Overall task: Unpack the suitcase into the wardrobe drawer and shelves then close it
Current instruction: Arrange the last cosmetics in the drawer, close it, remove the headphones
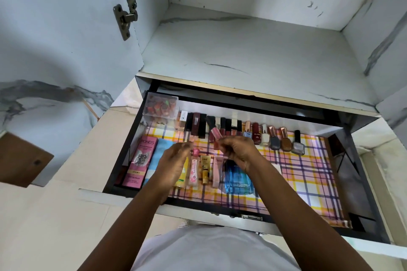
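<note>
My white shirt (211, 251) fills the bottom of the view, and from it both my forearms reach forward over the open drawer (343, 232) of the wardrobe. The drawer is pulled out and is lined with a checked paper (308, 174) in pink, yellow and purple. My right hand (239, 149) pinches a small pink lip gloss tube (215, 137) with curled fingers and holds it a little above the lining, near the back row. My left hand (174, 160) is beside it, with the fingertips bent toward the same tube; the picture is blurred there, so I cannot tell if this hand touches it. At the back of the drawer stands a row of lipsticks (198, 124) and, to the right of them, a row of nail polish bottles (275, 138). In the back left corner is a clear plastic box (159, 104) with small red things inside. Nearer to me lie a pink Pond's carton (141, 160), a light blue pack (157, 156), some small tubes (205, 170) and a blue cologne bottle (237, 177), side by side. Above the drawer is a white marbled shelf (253, 55), and on the left the wardrobe door (55, 39) stands open with its metal hinge (125, 14).
</note>
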